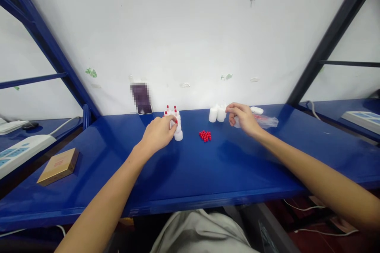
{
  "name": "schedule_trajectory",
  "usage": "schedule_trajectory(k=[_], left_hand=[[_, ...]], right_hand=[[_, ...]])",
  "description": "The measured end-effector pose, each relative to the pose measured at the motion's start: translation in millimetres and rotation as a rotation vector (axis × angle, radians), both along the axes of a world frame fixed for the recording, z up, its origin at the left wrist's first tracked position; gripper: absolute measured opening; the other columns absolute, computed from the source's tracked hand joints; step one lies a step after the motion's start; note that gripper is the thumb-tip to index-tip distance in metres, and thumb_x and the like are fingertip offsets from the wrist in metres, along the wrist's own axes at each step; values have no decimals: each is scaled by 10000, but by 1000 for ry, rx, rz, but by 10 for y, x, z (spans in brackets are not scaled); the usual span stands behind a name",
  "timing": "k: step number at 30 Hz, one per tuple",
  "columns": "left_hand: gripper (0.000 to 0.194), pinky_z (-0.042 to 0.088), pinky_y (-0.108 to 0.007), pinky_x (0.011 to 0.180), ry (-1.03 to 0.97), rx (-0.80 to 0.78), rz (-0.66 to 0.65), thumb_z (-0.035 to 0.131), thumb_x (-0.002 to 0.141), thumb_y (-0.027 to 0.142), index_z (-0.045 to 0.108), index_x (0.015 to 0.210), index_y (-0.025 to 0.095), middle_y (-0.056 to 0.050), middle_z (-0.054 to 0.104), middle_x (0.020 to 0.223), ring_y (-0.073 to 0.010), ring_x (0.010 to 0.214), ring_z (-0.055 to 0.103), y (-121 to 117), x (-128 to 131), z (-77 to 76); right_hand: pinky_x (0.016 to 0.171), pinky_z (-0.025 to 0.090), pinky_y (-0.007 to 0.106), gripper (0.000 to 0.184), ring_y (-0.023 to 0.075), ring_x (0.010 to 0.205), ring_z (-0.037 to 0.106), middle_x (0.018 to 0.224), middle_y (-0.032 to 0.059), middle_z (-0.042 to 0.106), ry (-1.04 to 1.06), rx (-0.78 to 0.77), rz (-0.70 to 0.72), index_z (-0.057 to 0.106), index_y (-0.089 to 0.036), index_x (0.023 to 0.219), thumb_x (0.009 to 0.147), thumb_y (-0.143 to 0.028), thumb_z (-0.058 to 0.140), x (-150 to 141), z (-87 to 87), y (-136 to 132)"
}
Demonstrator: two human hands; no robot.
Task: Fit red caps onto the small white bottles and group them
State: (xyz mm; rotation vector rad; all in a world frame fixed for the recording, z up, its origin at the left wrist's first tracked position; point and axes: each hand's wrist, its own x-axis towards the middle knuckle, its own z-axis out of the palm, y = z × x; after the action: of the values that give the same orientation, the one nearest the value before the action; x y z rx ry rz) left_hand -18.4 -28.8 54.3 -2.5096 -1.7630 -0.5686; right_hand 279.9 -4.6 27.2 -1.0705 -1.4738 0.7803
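My left hand [159, 131] is closed at a group of small white bottles [178, 135] with red tips, left of the table's middle. Its thumb and finger pinch near the red tip [176, 121] of the front bottle. Several more red-tipped bottles stand behind, partly hidden by the hand. Between my hands lies a loose pile of small red caps [205, 136]. At the right, my right hand [242, 118] has its fingers curled at the side of a white bottle [221, 114], closed on its upper edge. Another white bottle [213, 114] stands beside it.
Behind my right hand lie a clear plastic bag [268, 121] and a white oval object [257, 110]. A phone [142, 99] leans on the wall. A gold box [59, 166] lies at the left of the blue table [208, 178]. Power strips [23, 152] flank the table.
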Motion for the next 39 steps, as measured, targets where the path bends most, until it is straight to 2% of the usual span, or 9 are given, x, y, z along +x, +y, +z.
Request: schedule_trajectory(k=[6, 10, 14, 16, 20, 25, 30, 35, 39], left_hand=[[345, 459, -309, 675, 78, 7, -14, 433, 921, 321, 662, 1148, 198, -88, 705, 784, -266, 813, 667, 35, 23, -87], [339, 432, -292, 634, -9, 93, -12, 458, 921, 351, 656, 1152, 200, -64, 673, 712, -227, 699, 640, 9, 72, -104], [266, 371, -256, 591, -173, 120, -222, 502, 910, 339, 686, 1040, 196, -2, 590, 603, -141, 555, 537, -93, 207, -129], [237, 338, -233, 551, -271, 3, -378, 516, 903, 330, 694, 955, 184, 29, 525, 544, -104, 501, 457, -164, 294, -166], [249, 318, -203, 498, -445, -404, -634, 516, 896, 335, 674, 822, 158, 49, 466, 523, -73, 477, 367, -275, 438, -276], [204, 282, -199, 441, -493, -599, -653, 535, 850, 292, 657, 778, 144, 55, 456, 483, -68, 437, 331, -264, 495, -407], [220, 271, -206, 444, -487, -496, -530, 521, 856, 315, 618, 736, 159, 67, 447, 447, -71, 411, 342, -164, 481, -489], [203, 314, -228, 521, -402, -216, -471, 481, 891, 285, 625, 802, 174, 60, 477, 492, -88, 452, 420, -103, 483, -539], [166, 358, -242, 584, -301, -93, -466, 475, 897, 253, 627, 889, 186, 35, 530, 590, -119, 544, 493, -67, 481, -576]], right_hand=[[514, 333, 280, 153, 143, 513, 436, 570, -16, 517, -86, 186, -169, 550, -213, 809, 851, -348, 492, -29, 92, 269], [580, 362, 286, 201, 163, 637, 473, 712, -7, 513, -86, 168, -83, 501, -221, 931, 735, -234, 460, -110, 79, 609], [610, 366, 293, 267, 174, 682, 457, 741, -9, 447, -103, 161, -44, 416, -236, 931, 668, -193, 419, -230, 19, 849], [597, 355, 291, 272, 174, 670, 429, 753, -7, 432, -116, 182, -49, 402, -242, 933, 668, -186, 410, -258, 9, 914], [591, 341, 291, 263, 177, 659, 408, 752, -7, 407, -157, 223, -48, 387, -253, 937, 687, -170, 390, -253, 32, 1003], [638, 348, 310, 241, 185, 676, 423, 744, -8, 434, -276, 228, -14, 395, -248, 938, 714, -159, 394, -264, 22, 1012], [703, 340, 333, 226, 190, 704, 435, 754, -8, 465, -376, 250, 13, 438, -232, 943, 734, -151, 407, -281, 1, 912], [694, 344, 329, 228, 194, 703, 443, 742, -7, 471, -384, 247, 16, 449, -232, 958, 748, -158, 403, -233, -7, 927], [690, 347, 327, 233, 190, 698, 444, 751, -7, 489, -356, 229, 7, 460, -229, 945, 726, -162, 415, -195, -46, 974]])
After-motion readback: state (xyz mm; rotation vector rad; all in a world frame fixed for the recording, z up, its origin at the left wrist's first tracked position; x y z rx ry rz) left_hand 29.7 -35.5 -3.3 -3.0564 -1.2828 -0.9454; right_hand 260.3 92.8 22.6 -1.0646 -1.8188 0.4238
